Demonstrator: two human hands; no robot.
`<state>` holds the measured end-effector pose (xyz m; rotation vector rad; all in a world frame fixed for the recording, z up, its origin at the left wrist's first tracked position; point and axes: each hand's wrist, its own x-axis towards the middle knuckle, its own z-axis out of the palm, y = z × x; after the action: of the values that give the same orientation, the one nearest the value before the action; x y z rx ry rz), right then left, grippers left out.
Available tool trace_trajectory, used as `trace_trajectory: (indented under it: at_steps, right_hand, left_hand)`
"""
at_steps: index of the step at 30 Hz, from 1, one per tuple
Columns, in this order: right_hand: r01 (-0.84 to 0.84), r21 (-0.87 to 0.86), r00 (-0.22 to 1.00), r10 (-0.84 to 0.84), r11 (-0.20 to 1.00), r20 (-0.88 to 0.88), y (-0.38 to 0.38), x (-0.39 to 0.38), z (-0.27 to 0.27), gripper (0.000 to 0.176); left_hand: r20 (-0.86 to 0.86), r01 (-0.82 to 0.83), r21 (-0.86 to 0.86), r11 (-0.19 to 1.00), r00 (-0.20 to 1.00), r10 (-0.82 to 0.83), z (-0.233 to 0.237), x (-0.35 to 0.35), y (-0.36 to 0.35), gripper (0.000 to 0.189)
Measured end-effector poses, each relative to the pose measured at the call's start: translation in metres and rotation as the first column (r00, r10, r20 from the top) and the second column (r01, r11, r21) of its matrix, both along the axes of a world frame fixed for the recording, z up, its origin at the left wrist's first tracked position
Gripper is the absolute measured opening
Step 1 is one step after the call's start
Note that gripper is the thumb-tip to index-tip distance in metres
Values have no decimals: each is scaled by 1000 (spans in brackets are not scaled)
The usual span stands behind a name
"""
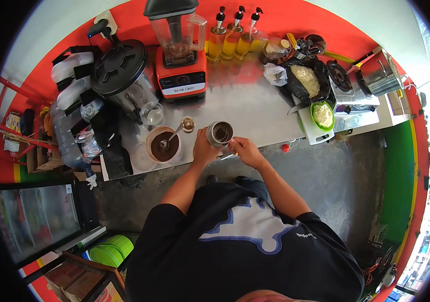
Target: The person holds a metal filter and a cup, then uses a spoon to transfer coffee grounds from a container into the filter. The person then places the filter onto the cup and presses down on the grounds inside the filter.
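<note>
My left hand [204, 149] wraps around a small metal cup [220, 134] at the front edge of the steel counter [255, 108]. My right hand [241, 148] is beside the cup, pinching a thin metal utensil [226, 156] below it. Just left of the cup stands a bowl of dark brown powder [163, 145] with a spoon [172, 138] in it, and a small lid-like cup [188, 124] lies behind it.
A red blender [180, 50], a black-lidded drinks urn [121, 70], an empty glass [152, 114] and three syrup pump bottles [232, 35] stand at the back. Right are a black bag of shredded food [306, 79], a green bowl [322, 116], a gas burner [348, 83] and a pot [380, 75].
</note>
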<state>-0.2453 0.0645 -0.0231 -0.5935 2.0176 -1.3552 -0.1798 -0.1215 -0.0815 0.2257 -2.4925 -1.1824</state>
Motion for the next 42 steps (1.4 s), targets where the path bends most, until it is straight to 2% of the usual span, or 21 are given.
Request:
trace_trajectory:
  at_steps: [2, 4, 7, 8, 9, 10, 12, 13, 15, 18, 20, 22, 24, 28, 30, 32, 34, 36, 37, 39, 42]
  right_hand:
    - [21, 29, 999, -20, 999, -29, -1, -1, -1, 47]
    - [39, 54, 998, -35, 998, -60, -4, -1, 3, 47]
    - [-48, -1, 998, 48, 999, 44, -9, -2, 4, 46]
    - [21, 25, 1000, -21, 999, 7, -10, -3, 4, 45]
    - [89, 48, 996, -88, 995, -32, -11, -5, 4, 45]
    - [86, 51, 996, -84, 995, -32, -11, -5, 3, 45]
    - [-33, 38, 998, 31, 999, 51, -12, -5, -2, 45]
    - [-34, 40, 998, 32, 999, 52, -13, -5, -5, 45]
    - [75, 15, 997, -75, 997, -9, -16, -7, -6, 45]
    - [46, 30, 998, -45, 998, -36, -18, -3, -1, 44]
    - [15, 32, 999, -14, 999, -49, -20, -1, 5, 44]
    - [-16, 37, 998, 19, 999, -63, -21, -1, 8, 45]
    - [108, 91, 990, -99, 990, -102, -25, 1, 9, 45]
    - [26, 34, 992, -21, 999, -128, -25, 5, 9, 45]
    - [164, 16, 984, -162, 986, -78, -25, 6, 7, 43]
    - [142, 30, 987, -139, 989, -80, -21, 5, 6, 42]
    - [122, 42, 989, -118, 992, -91, -17, 4, 5, 40]
    - [253, -34, 967, -253, 967, -26, -16, 0, 0, 39]
    - [253, -39, 967, -254, 967, -32, -13, -1, -4, 39]
    - [150, 38, 983, -145, 988, -108, -6, -10, -6, 38]
    - [67, 31, 995, -64, 997, -77, 0, -17, -4, 39]
  left_hand:
    - [83, -76, 72, 995, 994, 70, 5, 0, 1, 53]
    - [101, -73, 116, 991, 993, 61, 14, 3, 3, 53]
    - [156, -79, 168, 983, 986, 52, 26, 5, 3, 53]
    - [190, -87, 178, 980, 980, 53, 27, 4, 3, 52]
    - [189, -91, 181, 979, 980, 56, 23, 4, 2, 52]
    - [177, -83, 148, 985, 983, 56, 17, 3, 1, 52]
    - [168, -77, 116, 990, 984, 57, 12, 4, 1, 52]
    - [193, -89, 147, 985, 979, 60, 11, 4, 1, 52]
    - [216, -99, 176, 979, 975, 60, 6, 2, 0, 52]
    - [119, -115, 110, 987, 988, 102, -7, 3, -1, 51]
    - [135, -135, 270, 953, 986, 102, -9, 2, 1, 49]
    - [156, -135, 238, 962, 983, 100, 6, 3, 1, 49]
    - [175, -138, 205, 969, 979, 102, 8, 1, -1, 48]
    - [140, -117, 228, 967, 986, 86, 0, 2, -2, 51]
    - [146, -137, 257, 957, 984, 102, 0, 0, -1, 52]
    - [117, -86, 125, 988, 991, 71, -1, 0, -2, 56]
    - [94, -56, 103, 993, 995, 46, -3, 0, -2, 59]
    - [53, -28, 75, 997, 998, 24, -4, -4, -5, 63]
    - [31, -35, 96, 995, 999, 32, -5, 1, -4, 65]
    - [-3, -36, 113, 993, 999, 37, -6, -3, -6, 68]
    - [-36, 32, 71, 997, 999, -30, -6, 1, -6, 72]
